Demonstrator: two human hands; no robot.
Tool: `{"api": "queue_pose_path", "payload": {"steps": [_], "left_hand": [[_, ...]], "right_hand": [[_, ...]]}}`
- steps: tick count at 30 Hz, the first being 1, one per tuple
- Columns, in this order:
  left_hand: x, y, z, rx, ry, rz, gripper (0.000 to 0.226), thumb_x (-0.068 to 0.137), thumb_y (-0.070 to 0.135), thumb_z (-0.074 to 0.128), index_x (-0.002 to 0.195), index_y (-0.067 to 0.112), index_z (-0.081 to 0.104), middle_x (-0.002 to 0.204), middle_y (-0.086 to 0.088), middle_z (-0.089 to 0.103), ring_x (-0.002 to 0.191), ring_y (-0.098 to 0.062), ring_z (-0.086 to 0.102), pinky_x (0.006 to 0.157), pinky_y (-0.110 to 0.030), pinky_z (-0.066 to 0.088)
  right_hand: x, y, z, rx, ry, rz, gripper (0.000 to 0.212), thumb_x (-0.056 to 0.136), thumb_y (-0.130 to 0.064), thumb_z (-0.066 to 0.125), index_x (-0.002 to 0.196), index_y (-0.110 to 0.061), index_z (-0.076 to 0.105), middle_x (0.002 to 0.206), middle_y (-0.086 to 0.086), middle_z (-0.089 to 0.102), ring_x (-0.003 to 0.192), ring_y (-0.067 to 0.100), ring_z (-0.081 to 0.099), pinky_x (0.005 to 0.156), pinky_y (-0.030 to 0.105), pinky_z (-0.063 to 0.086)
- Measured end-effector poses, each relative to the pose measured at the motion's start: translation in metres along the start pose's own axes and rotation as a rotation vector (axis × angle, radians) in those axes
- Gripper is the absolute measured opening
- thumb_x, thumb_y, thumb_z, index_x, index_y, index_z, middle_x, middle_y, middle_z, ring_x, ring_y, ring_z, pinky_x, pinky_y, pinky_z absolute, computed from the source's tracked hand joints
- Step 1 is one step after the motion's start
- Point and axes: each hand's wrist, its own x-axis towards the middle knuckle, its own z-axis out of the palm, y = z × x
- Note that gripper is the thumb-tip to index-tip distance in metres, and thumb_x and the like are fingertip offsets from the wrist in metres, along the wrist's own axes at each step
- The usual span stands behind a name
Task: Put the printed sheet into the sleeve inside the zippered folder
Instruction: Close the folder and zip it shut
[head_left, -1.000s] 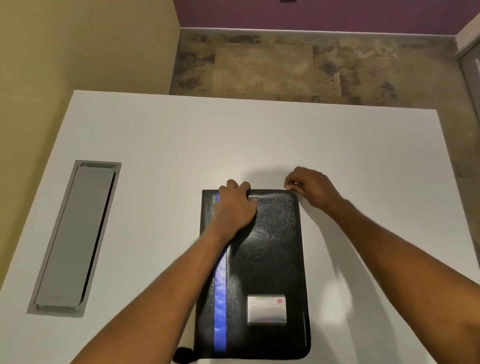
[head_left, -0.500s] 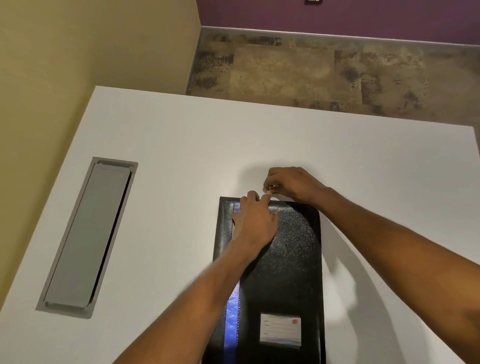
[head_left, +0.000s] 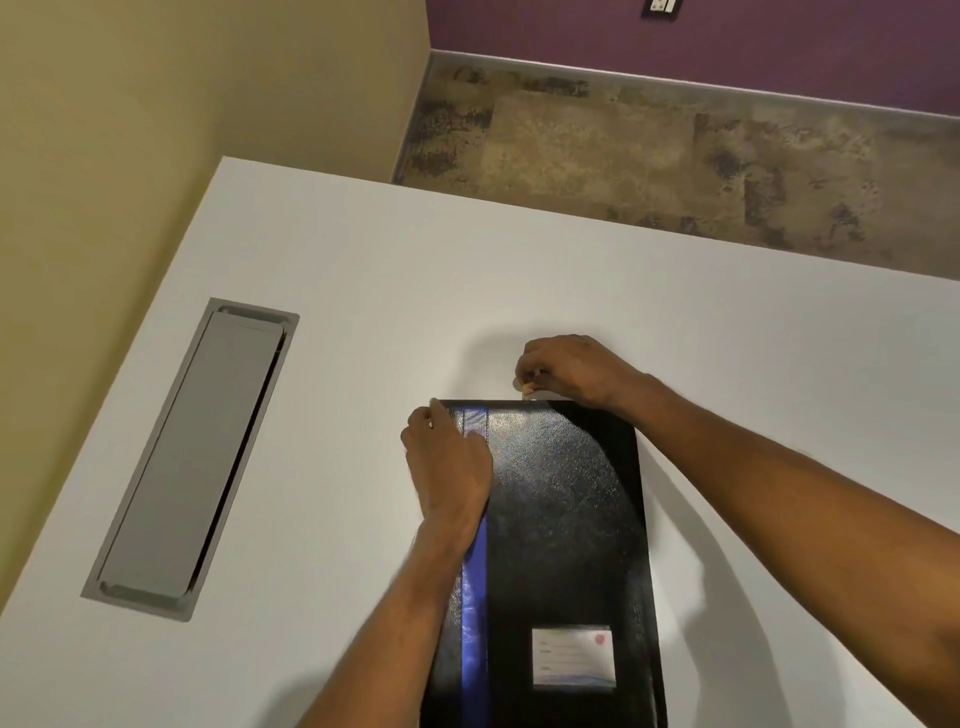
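Note:
A black zippered folder (head_left: 561, 519) with a blue stripe and a white label card (head_left: 573, 656) lies closed and flat on the white table (head_left: 363, 322). My left hand (head_left: 447, 462) rests on the folder's far left corner and presses it down. At the middle of the folder's far edge, my right hand (head_left: 569, 370) pinches the small zipper pull (head_left: 527, 388) between its fingertips. No printed sheet is in view.
A grey cable hatch (head_left: 192, 457) is set into the table at the left. A yellow wall runs along the table's left side. Past the far table edge are patterned carpet (head_left: 649, 150) and a purple wall.
My right hand has slid left along the folder's far edge with the zipper pull, from the right corner toward the middle. My left hand has shifted to the left corner.

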Motion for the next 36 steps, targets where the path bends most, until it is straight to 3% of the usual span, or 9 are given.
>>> {"api": "queue_pose_path", "payload": {"steps": [4,17,22,30,36], "left_hand": [[0.005,-0.003,0.0,-0.073,-0.011,0.042,0.055,0.094,0.018,0.056,0.147,0.009,0.046,0.148,-0.012,0.047,0.137,-0.031,0.04,0.114,-0.042,0.039],[0.011,0.002,0.004,-0.08,-0.053,0.123,0.054,0.094,0.019,0.052,0.148,0.014,0.048,0.146,-0.006,0.048,0.136,-0.026,0.04,0.115,-0.04,0.038],[0.009,-0.007,0.0,-0.11,-0.088,0.174,0.046,0.093,0.018,0.051,0.139,0.02,0.053,0.136,-0.003,0.053,0.128,-0.024,0.043,0.106,-0.035,0.038],[-0.025,-0.036,-0.011,-0.132,-0.128,0.118,0.041,0.1,0.022,0.053,0.138,0.007,0.052,0.136,-0.01,0.055,0.131,-0.03,0.045,0.109,-0.047,0.043],[-0.063,-0.059,-0.016,-0.148,-0.143,0.158,0.031,0.102,0.03,0.054,0.129,0.015,0.056,0.124,-0.01,0.058,0.12,-0.028,0.048,0.095,-0.036,0.042]], "right_hand": [[0.008,-0.006,0.003,0.004,0.029,-0.013,0.007,0.093,-0.034,0.068,0.095,-0.029,0.072,0.101,-0.012,0.07,0.09,0.01,0.066,0.075,0.029,0.046],[0.034,-0.042,0.011,0.025,0.087,-0.007,0.01,0.095,-0.033,0.065,0.097,-0.025,0.071,0.102,-0.008,0.069,0.091,0.017,0.067,0.077,0.034,0.049],[0.017,-0.048,0.011,0.074,0.126,0.119,0.017,0.101,-0.03,0.059,0.111,-0.022,0.071,0.112,-0.002,0.069,0.103,0.021,0.065,0.089,0.038,0.051],[-0.081,-0.057,0.033,0.363,0.57,0.508,0.036,0.101,-0.026,0.062,0.136,-0.022,0.059,0.136,-0.004,0.063,0.121,0.017,0.06,0.105,0.039,0.05],[-0.167,-0.084,0.074,0.394,0.565,0.689,0.051,0.097,-0.033,0.067,0.143,-0.017,0.051,0.143,0.002,0.056,0.133,0.022,0.05,0.111,0.04,0.044]]}}
